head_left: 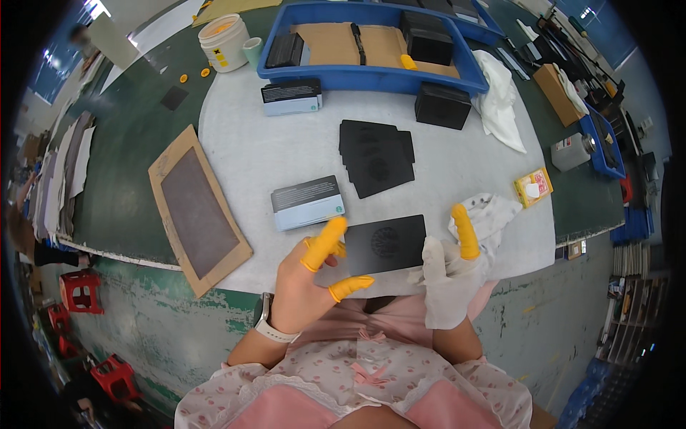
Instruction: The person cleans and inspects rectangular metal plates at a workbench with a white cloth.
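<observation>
A black card (pixel 384 243) with a round embossed emblem lies near the table's front edge, between my two hands. My left hand (pixel 294 282) is at its left, with yellow finger cots on thumb and fingers. Thumb and forefinger are spread apart, fingertips close to the card's left edge. My right hand (pixel 450 282), in a white glove with one yellow finger cot, is at the card's right edge. Its capped finger points up, away from the thumb; nothing shows gripped. Beyond are a stack of blue-and-black printed cards (pixel 308 203) and a fanned pile of black cards (pixel 376 159).
A blue tray (pixel 375 79) holds card stacks and a pen. In front stand a printed card stack (pixel 291 97) and a black stack (pixel 442 106). A framed board (pixel 200 214) lies left, a tub (pixel 224 44) farther back. Right are cloths (pixel 499 100), a yellow box (pixel 533 187) and a bottle (pixel 572 153).
</observation>
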Available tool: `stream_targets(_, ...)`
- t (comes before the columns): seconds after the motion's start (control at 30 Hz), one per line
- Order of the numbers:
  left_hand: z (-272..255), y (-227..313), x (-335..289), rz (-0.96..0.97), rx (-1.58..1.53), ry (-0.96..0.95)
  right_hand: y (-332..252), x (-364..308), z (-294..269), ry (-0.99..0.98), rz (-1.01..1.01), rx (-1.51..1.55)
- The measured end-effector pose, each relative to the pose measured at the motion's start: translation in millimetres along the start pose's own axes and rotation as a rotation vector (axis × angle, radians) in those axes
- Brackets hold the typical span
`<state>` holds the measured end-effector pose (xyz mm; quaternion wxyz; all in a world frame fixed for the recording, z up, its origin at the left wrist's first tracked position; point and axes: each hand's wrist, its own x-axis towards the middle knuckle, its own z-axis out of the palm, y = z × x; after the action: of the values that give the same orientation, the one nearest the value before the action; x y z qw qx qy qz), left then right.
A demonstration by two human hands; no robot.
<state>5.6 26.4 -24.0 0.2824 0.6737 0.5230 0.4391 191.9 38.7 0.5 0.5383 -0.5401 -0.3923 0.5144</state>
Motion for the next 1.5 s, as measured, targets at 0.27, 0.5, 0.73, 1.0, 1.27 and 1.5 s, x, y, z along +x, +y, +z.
stream_targets(0.27, -1.6, 1.7, 2.8, 0.119, 0.17, -0.059, 2.3, -1.9, -1.0, -0.031, -0.04, -0.008)
stream_targets(0.5, -0.9, 1.1, -0.5, -0.002, 0.118, -0.065, 1.4, -2.3, -1.8, -0.041, -0.018, 0.011)
stream_targets(0.73, 0.7, -0.9, -1.9, -0.005, 0.129, -0.063, 9.6, -1.7, -3.7, -0.041, -0.02, 0.027)
stream_targets(1.0, 1.7, -2.3, -1.9, -0.019, 0.134, -0.074, 4.3, -2.4, 0.5, -0.014, 0.016, 0.005)
stream_targets(1.27, 2.5, -3.0, -1.6, -0.023, 0.167, -0.083, 21.4, 0.6, -5.7, -0.009, -0.105, -0.133)
stream_targets(1.5, 3.2, -5.1, -4.4, -0.077, 0.112, -0.073, 27.4, 1.8, -9.1, -0.022, -0.156, -0.208)
